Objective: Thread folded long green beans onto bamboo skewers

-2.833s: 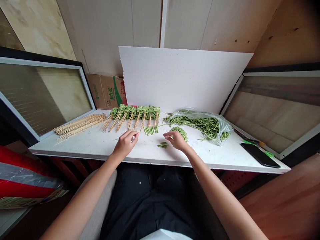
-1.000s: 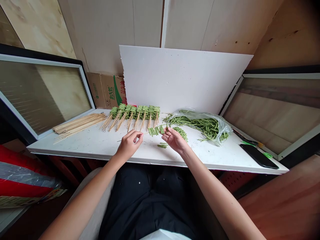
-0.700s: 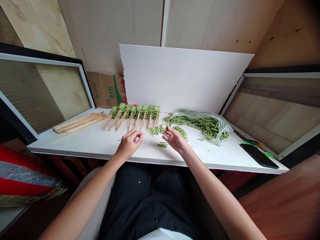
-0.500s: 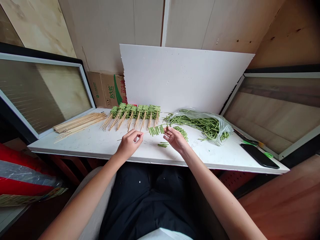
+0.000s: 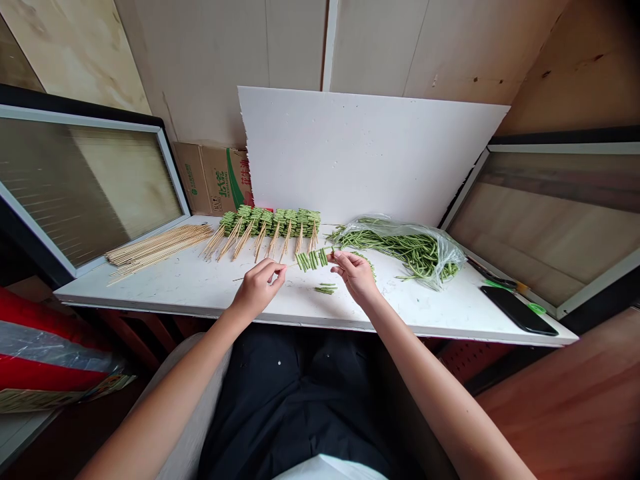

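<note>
Along the back edge of the table (image 5: 400, 307), left of its middle, we see filled skewers (image 5: 280, 221) piled in a row, green ends toward the white board (image 5: 370, 153) and bare handles toward the front edge, probably so that they stack closely and can be gripped by the sticks. Loose sticks (image 5: 160, 244) lie together toward the left end, likely to suit our left side, while long beans (image 5: 420, 253) spill from a clear plastic bag (image 5: 450, 257) toward the right end. A few cut pieces (image 5: 326, 289) lie near the front edge, between our hands, and a heap of pieces (image 5: 369, 259) is partly hidden behind the right one. The phone (image 5: 517, 309) rests by the front right corner. The threaded row of beans (image 5: 311, 261) is held above the middle of the table, its pieces side by side across a thin stick (image 5: 290, 266). Our left hand (image 5: 259, 287) is curled, thumb and fingertips pinching the stick's bare end, presumably to steady it. Our right hand (image 5: 356, 275) has thumb and forefinger drawn together at the row's right end, seemingly on one more bean piece (image 5: 331, 253), mostly covered by the fingers.
</note>
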Tool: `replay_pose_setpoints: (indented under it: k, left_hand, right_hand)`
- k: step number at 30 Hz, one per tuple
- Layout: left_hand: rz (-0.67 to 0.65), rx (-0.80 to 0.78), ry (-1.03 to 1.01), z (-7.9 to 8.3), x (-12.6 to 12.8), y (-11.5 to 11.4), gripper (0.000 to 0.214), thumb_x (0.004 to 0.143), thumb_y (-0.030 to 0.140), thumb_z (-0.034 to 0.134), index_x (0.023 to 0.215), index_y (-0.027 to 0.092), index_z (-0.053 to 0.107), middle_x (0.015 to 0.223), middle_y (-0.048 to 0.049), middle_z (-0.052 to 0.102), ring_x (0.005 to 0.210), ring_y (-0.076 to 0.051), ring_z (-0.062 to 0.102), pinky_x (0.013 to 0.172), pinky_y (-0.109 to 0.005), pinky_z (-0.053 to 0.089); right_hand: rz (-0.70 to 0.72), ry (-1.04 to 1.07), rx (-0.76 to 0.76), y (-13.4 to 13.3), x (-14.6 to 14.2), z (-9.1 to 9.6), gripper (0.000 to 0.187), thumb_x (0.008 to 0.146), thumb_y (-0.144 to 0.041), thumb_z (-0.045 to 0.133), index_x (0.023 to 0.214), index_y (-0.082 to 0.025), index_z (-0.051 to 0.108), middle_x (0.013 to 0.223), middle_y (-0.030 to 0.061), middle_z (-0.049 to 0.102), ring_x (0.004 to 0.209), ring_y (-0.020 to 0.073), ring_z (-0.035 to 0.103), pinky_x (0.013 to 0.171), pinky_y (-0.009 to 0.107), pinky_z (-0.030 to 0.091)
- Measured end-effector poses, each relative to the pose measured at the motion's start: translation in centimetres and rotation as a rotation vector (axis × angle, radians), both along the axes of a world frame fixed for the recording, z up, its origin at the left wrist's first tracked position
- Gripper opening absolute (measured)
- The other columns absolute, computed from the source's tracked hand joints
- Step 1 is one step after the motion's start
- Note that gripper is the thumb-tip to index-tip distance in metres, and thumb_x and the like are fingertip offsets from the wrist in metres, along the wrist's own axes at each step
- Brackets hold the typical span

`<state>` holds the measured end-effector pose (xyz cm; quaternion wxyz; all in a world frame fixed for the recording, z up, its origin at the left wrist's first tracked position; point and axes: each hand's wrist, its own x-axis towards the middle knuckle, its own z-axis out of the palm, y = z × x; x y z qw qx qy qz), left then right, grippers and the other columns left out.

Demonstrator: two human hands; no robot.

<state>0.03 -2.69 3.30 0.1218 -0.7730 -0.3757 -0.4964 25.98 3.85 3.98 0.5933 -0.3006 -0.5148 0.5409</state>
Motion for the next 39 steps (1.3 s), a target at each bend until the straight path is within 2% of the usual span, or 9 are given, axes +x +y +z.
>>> replay_pose_setpoints:
  k: [8,17,21,27,29,33,39]
  left_hand:
    - [0.0,0.002,0.035,-0.1,-0.1,0.0,0.015,0.103,0.015,0.053,0.102,0.018,0.068,0.088,-0.0054,0.066,0.078,-0.016,0.063,0.076,-0.029,0.051]
    - [-0.021,0.001,0.044,-0.5,0.1,-0.1,0.015,0.103,0.013,0.053,0.105,0.018,0.067,0.091,-0.0061,0.067,0.083,-0.017,0.066,0.078,-0.029,0.052]
    - [-0.028,-0.005,0.044,-0.4,0.1,-0.1,0.016,0.103,0.013,0.053,0.105,0.018,0.068,0.091,-0.0061,0.067,0.082,-0.017,0.064,0.078,-0.03,0.052]
    - [0.018,0.015,0.003,-0.1,-0.3,0.2,0.013,0.103,0.016,0.056,0.103,0.019,0.068,0.088,-0.0035,0.066,0.067,-0.013,0.053,0.072,-0.028,0.049]
    - [0.024,0.018,0.012,-0.1,-0.3,0.2,0.014,0.103,0.016,0.055,0.103,0.019,0.068,0.088,-0.004,0.066,0.068,-0.013,0.055,0.072,-0.028,0.05]
    - [0.014,0.004,0.052,-0.4,-0.3,0.3,0.015,0.104,0.016,0.053,0.104,0.019,0.068,0.092,-0.0061,0.068,0.078,-0.016,0.063,0.078,-0.03,0.053]
    - [0.01,0.014,0.075,-0.7,-0.4,0.4,0.016,0.104,0.016,0.053,0.107,0.019,0.069,0.094,-0.0076,0.07,0.084,-0.019,0.068,0.081,-0.032,0.056]
  right_hand:
    - [-0.068,-0.088,0.102,-0.1,0.0,-0.2,0.031,0.077,-0.051,0.086,0.084,-0.022,0.083,0.096,0.0084,0.08,0.1,0.0258,0.072,0.072,0.032,0.06]
    - [-0.102,-0.095,0.099,-0.6,-0.5,-0.4,0.034,0.073,-0.055,0.089,0.084,-0.023,0.084,0.093,0.0058,0.079,0.085,0.0211,0.07,0.076,0.037,0.063]
    - [-0.103,-0.105,0.067,-0.7,-0.8,-0.7,0.039,0.069,-0.057,0.091,0.084,-0.022,0.083,0.092,0.0056,0.077,0.076,0.019,0.069,0.077,0.039,0.064]
    - [0.025,-0.062,-0.022,-0.9,-1.1,-0.6,0.043,0.07,-0.058,0.089,0.091,-0.022,0.082,0.096,0.006,0.075,0.093,0.0223,0.069,0.068,0.03,0.062]
    - [0.056,-0.109,-0.029,-1.1,-1.2,-0.4,0.043,0.069,-0.057,0.089,0.092,-0.021,0.081,0.094,0.0059,0.074,0.092,0.0216,0.069,0.065,0.028,0.06]
    - [0.081,-0.231,-0.026,-1.1,-1.1,-0.6,0.038,0.067,-0.053,0.093,0.077,-0.019,0.078,0.081,0.0028,0.071,0.079,0.0167,0.065,0.066,0.028,0.059]
    - [0.008,-0.18,-0.151,-0.6,-0.7,-0.6,0.044,0.052,-0.044,0.101,0.077,-0.018,0.076,0.075,0.0021,0.072,0.072,0.0174,0.067,0.062,0.031,0.058]
